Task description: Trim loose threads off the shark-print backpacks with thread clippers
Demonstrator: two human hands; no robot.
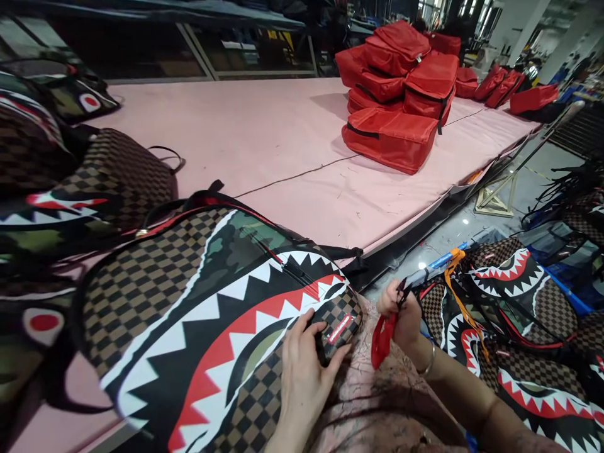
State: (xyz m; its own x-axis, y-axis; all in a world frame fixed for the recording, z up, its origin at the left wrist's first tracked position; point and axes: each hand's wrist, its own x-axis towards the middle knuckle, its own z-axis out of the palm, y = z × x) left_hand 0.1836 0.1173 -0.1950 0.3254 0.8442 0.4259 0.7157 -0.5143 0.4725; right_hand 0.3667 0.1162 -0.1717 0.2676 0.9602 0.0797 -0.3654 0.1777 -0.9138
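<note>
One unreadable red label [340,329] marks the backpack [207,321].

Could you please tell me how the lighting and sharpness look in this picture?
In the head view, the front backpack's pattern reads clearly, as does the left hand; a soft shadow falls on the pink table left of the red bags; small bright glare spots show on the grey floor; the far background at upper right looks soft.

Checkered shark-mouth backpack [217,324] face-up on table [255,138]
</note>
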